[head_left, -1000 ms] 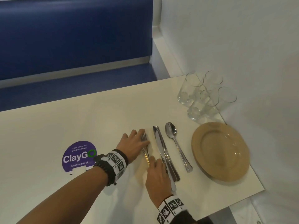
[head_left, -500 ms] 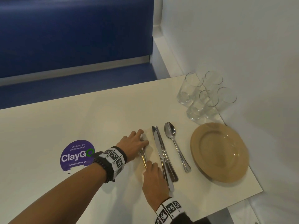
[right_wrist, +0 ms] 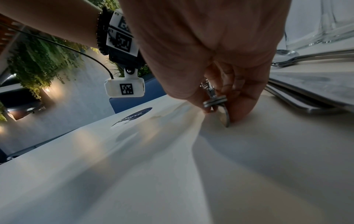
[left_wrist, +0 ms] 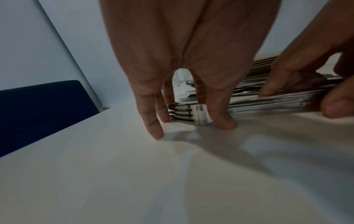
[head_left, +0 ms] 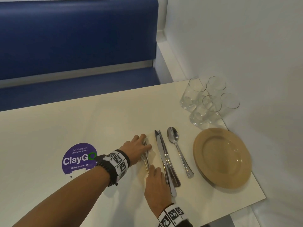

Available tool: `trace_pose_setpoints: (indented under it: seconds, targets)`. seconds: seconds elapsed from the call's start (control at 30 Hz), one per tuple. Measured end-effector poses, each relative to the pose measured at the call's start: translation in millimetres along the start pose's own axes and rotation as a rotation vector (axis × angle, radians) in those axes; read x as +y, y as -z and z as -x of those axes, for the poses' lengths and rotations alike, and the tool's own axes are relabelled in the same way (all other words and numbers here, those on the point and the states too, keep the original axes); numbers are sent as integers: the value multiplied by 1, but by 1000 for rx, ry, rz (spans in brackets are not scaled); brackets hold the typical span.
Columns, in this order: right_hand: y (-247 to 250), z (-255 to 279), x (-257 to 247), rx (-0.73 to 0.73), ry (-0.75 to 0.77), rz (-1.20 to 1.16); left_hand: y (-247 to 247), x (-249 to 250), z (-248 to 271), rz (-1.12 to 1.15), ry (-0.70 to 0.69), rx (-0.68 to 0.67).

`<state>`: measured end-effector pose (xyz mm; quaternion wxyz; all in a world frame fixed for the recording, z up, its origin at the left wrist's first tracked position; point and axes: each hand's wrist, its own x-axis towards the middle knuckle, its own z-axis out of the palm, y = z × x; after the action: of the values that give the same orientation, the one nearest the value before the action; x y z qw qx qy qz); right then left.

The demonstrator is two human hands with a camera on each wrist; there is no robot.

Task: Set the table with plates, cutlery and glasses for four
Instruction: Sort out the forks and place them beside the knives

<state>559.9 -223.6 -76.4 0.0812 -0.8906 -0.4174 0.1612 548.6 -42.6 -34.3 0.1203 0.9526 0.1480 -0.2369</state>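
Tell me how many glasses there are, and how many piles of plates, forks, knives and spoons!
Glasses: 4
Plate piles: 1
Fork piles: 1
Knife piles: 1
Spoon piles: 1
Total: 8
The pieces inside each pile are too tightly stacked to count.

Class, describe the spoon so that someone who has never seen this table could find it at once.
Start at the tan plates near the table's right edge. Just left of them lies the spoon, alone, bowl pointing at the glasses. The knives beyond it have long flat blades; it has a rounded bowl.
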Motion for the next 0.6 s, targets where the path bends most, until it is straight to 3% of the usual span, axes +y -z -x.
trace_pose_setpoints:
  seconds: [0.6]
  targets:
    - [10, 2, -2, -95, -32, -76, -5, 0, 5, 37, 27, 61]
